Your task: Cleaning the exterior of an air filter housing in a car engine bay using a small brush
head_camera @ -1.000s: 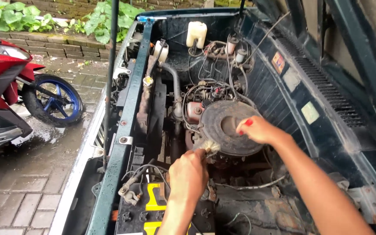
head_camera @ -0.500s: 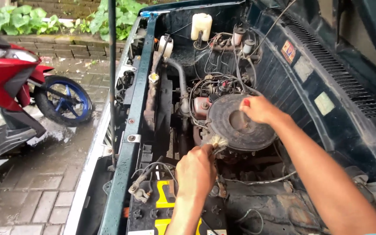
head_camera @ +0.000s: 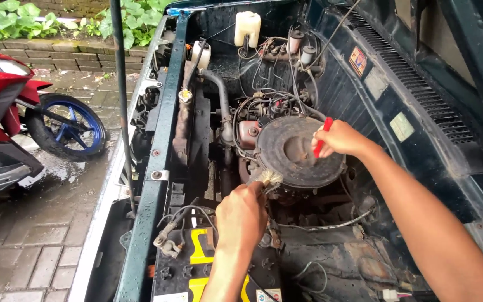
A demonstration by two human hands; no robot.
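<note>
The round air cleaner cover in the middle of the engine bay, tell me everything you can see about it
The air cleaner cover is a round, dark, dusty metal lid with a shallow dished centre, lying flat atop the engine. The right hand, holding a thin red tool, rests on its right edge. The left hand holds a pale-bristled brush against its lower left rim.

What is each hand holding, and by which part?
Left hand: pale-bristled brush, gripped by its hidden handle. Right hand: slim red tool, gripped mid-length.

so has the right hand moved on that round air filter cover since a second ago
Yes. The right hand, holding a red tool, has shifted from the air filter cover's near edge toward its far right rim.
</note>
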